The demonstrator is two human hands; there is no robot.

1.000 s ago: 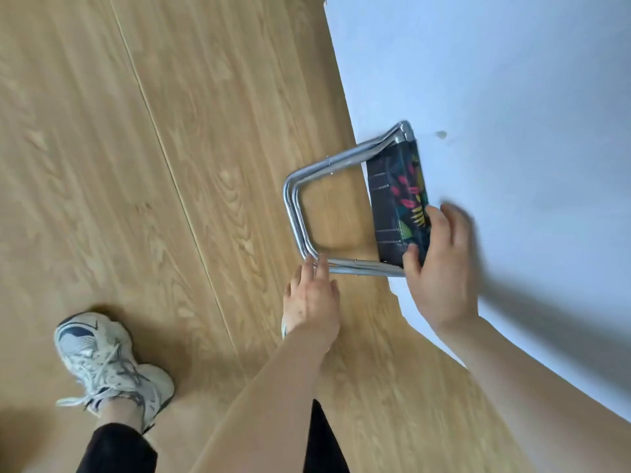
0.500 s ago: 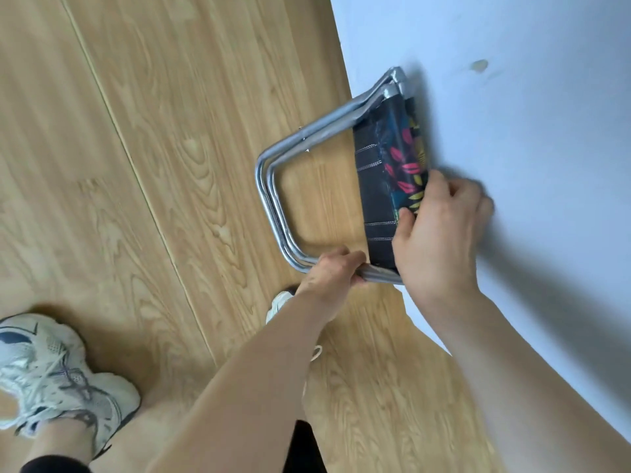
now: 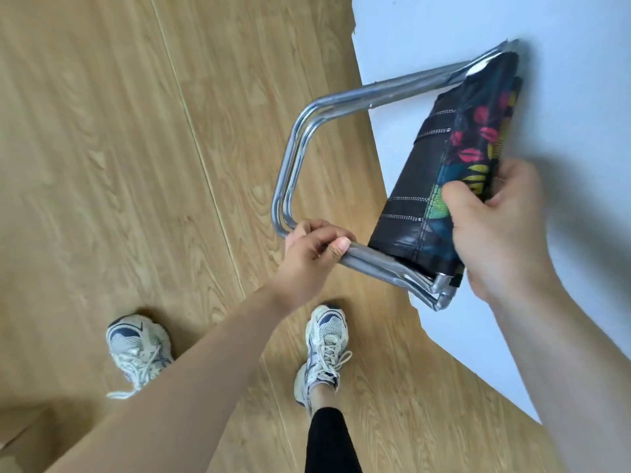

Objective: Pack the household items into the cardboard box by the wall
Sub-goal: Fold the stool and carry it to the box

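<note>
A folded camping stool [image 3: 420,186] with a chrome tube frame and a dark fabric seat printed with red and yellow leaves is held up off the wooden floor, close to the white wall. My left hand [image 3: 314,250] is closed around the near tube of the frame. My right hand [image 3: 495,227] grips the folded fabric seat at its near end. The cardboard box is not in view.
The white wall [image 3: 512,25] runs along the right side. Wood-look floor [image 3: 136,165] fills the left. My two feet in white sneakers [image 3: 136,349] [image 3: 324,346] stand below the stool.
The stool has been lifted away from the floor and wall base toward me. My left hand went from touching the frame to gripping it. My feet have stepped closer together.
</note>
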